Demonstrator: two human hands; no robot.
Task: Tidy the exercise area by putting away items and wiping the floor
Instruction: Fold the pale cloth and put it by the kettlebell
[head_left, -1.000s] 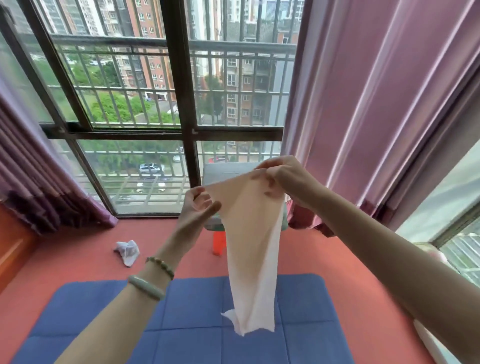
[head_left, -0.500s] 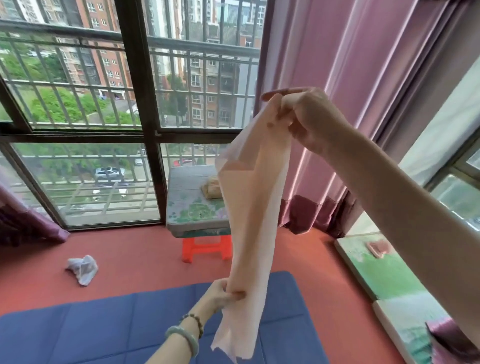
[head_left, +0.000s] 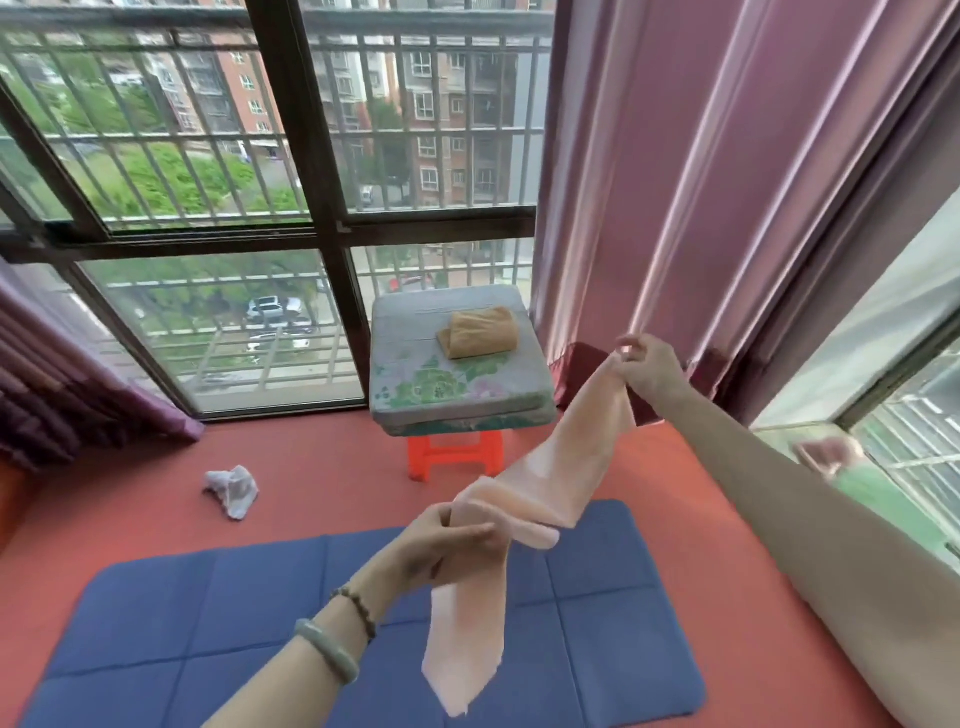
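1. Head view, the grip: a pale pink cloth (head_left: 561, 478) is held in the air by both hands. Its upper end is pinched by the right hand (head_left: 649, 369), with the fingers curled round it. Its middle is gripped by the left hand (head_left: 447, 545), with thumb and fingers closed on a fold. The cloth is drawn slanting between the two grips, and its free end hangs below the left hand.
2. Below the grips, a blue mat (head_left: 208, 623) is spread on the red floor (head_left: 130, 519). Part of it is hidden by the hanging end.
3. Left of the left grip and well apart, a crumpled white cloth (head_left: 231, 488) lies on the floor, just past the mat's far edge.
4. Beyond and between the grips, an orange stool (head_left: 452, 457) is set by the window. A flowered cushion (head_left: 415, 379) is laid on it, and a folded tan cloth (head_left: 483, 332) on the cushion.
5. Behind the right grip, a pink curtain (head_left: 701, 182) is hung.
6. On the left wrist, a green bangle (head_left: 327, 649) and a bead bracelet (head_left: 358, 608) are worn.
7. Right of the right forearm, a green pad (head_left: 872, 493) is seen, too blurred to be told further.
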